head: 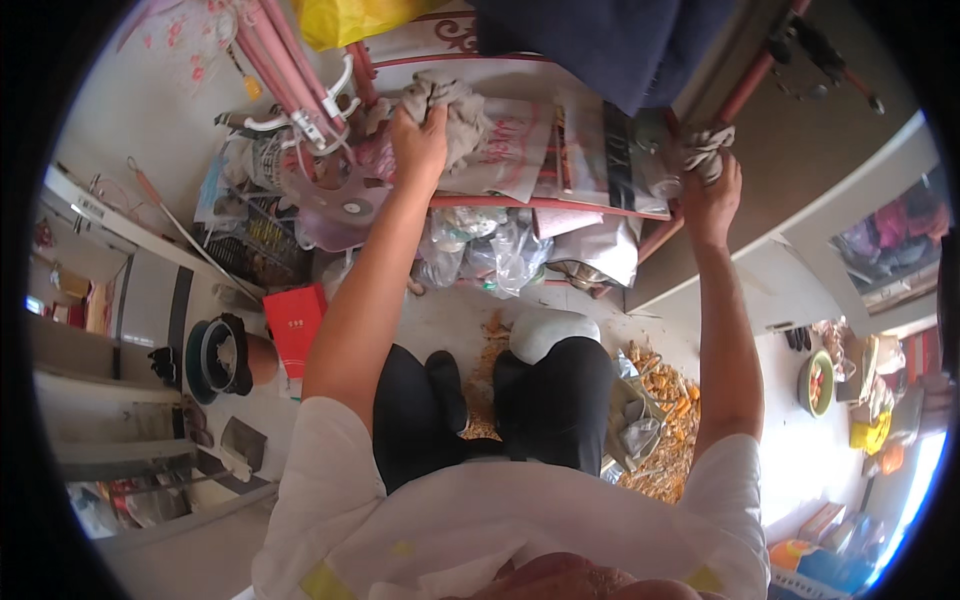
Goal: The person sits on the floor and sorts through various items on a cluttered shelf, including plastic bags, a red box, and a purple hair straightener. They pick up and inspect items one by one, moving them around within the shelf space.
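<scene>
My left hand [421, 146] grips a bunched grey-beige cloth [459, 112] over the shelf of a red metal rack [480, 201]. Beside that cloth lies a flat pale bag with red lettering [517, 150]. Farther right, my right hand [712, 199] is closed on a second greyish cloth [709, 148], close to the rack's right post [739, 101]. Whether this cloth touches the post I cannot tell. A clear plastic container [660, 169] sits just left of my right hand. Dark blue fabric [592, 37] hangs above the shelf between both hands.
Clear plastic bags [487, 251] fill the lower shelf. Pink folded poles with white hooks [289, 82] and a purple plastic item [337, 210] stand left. A red paper bag [295, 326], a bin [225, 356], a white rounded object [551, 334] and orange-brown scraps [664, 435] are on the floor.
</scene>
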A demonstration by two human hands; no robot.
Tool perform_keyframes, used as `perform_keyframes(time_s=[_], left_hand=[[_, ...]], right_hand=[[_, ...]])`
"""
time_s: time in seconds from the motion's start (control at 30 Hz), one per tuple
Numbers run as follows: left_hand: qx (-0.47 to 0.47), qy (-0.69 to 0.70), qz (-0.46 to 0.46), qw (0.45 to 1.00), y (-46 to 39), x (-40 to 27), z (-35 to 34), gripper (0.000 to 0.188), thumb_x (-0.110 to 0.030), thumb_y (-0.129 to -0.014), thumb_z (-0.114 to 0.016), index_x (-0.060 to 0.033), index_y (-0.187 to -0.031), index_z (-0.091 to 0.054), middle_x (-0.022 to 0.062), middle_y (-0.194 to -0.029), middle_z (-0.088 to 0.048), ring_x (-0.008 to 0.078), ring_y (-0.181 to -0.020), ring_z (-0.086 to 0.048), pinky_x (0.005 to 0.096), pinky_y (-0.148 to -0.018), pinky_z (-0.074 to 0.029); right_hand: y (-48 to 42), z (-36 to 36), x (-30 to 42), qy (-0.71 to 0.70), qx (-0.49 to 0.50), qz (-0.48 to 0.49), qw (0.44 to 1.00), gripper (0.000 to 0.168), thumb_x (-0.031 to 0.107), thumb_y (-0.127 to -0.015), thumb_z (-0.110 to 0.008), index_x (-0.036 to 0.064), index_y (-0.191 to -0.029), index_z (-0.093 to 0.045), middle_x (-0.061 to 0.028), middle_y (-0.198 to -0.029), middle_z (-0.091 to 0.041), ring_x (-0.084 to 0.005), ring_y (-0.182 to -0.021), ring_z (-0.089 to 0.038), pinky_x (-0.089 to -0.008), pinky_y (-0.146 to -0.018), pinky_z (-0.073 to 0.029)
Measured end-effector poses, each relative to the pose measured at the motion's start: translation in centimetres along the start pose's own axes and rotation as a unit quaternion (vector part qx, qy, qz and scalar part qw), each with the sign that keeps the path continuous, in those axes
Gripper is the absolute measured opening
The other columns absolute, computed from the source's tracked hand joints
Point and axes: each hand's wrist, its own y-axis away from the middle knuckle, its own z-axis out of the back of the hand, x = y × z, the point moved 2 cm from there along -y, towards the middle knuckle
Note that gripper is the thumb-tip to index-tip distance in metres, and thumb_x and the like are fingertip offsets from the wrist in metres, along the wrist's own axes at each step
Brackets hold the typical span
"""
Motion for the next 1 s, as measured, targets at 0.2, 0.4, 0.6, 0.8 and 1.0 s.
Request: perform_keyframes(time_s=[0.2, 0.4, 0.6, 0.8, 1.0], left_hand=[[0.042, -0.176, -0.037, 0.983, -5.3, 4.1, -2.7, 0.043, -0.024, -0.090, -0.069, 0.0055, -0.119, -0.056, 0.0293, -0.108, -0.068, 0.0452, -0.106, -0.065, 0.0472, -0.089, -0.052], [0.092, -0.248, -0.009, 0.964, -12.4, 4.7, -3.1, 0.040, -0.013, -0.091, -0.061, 0.0065, -0.124, -0.052, 0.0286, -0.111, -0.067, 0.0427, -0.108, -0.065, 0.0449, -0.092, -0.051], [0.095, -0.173, -0.106, 0.975, -16.0, -1.1, -1.9, 0.025, -0.006, -0.092, -0.055, -0.0010, -0.114, -0.067, 0.0231, -0.107, -0.069, 0.0368, -0.097, -0.066, 0.0481, -0.082, -0.051], [0.150, -0.176, -0.089, 0.969, -17.3, 1.1, -2.6, 0.021, -0.005, -0.093, -0.053, -0.0023, -0.111, -0.064, 0.0199, -0.102, -0.067, 0.0339, -0.089, -0.068, 0.0464, -0.073, -0.053], [0.120, -0.152, -0.089, 0.977, -18.9, 3.1, -2.1, 0.017, -0.004, -0.094, -0.053, -0.0043, -0.108, -0.063, 0.0171, -0.096, -0.065, 0.0321, -0.084, -0.067, 0.0455, -0.069, -0.053]], right_hand=[[-1.0, -8.5, 9.8, -0.081, 0.149, 0.105, 0.980, 0.050, 0.002, -0.072, -0.072, 0.002, -0.121, -0.061, -0.0247, -0.109, -0.063, -0.0447, -0.104, -0.059, -0.0491, -0.092, -0.050], [-4.7, -18.9, 13.5, -0.088, 0.186, 0.197, 0.959, 0.051, 0.006, -0.077, -0.071, 0.007, -0.126, -0.060, -0.0244, -0.117, -0.063, -0.0447, -0.108, -0.060, -0.0504, -0.096, -0.049], [-10.7, -26.9, 17.4, 0.060, 0.214, 0.214, 0.951, 0.058, 0.018, -0.080, -0.075, 0.013, -0.135, -0.057, -0.0248, -0.125, -0.060, -0.0392, -0.115, -0.060, -0.0463, -0.099, -0.050], [-15.6, -31.2, 13.8, 0.119, 0.221, 0.108, 0.962, 0.060, 0.028, -0.084, -0.074, 0.009, -0.138, -0.055, -0.0246, -0.131, -0.059, -0.0356, -0.120, -0.059, -0.0438, -0.101, -0.048], [-15.2, -29.4, 5.5, 0.174, 0.155, 0.064, 0.970, 0.060, 0.033, -0.087, -0.072, 0.007, -0.138, -0.055, -0.0240, -0.133, -0.058, -0.0337, -0.122, -0.058, -0.0423, -0.102, -0.048]])
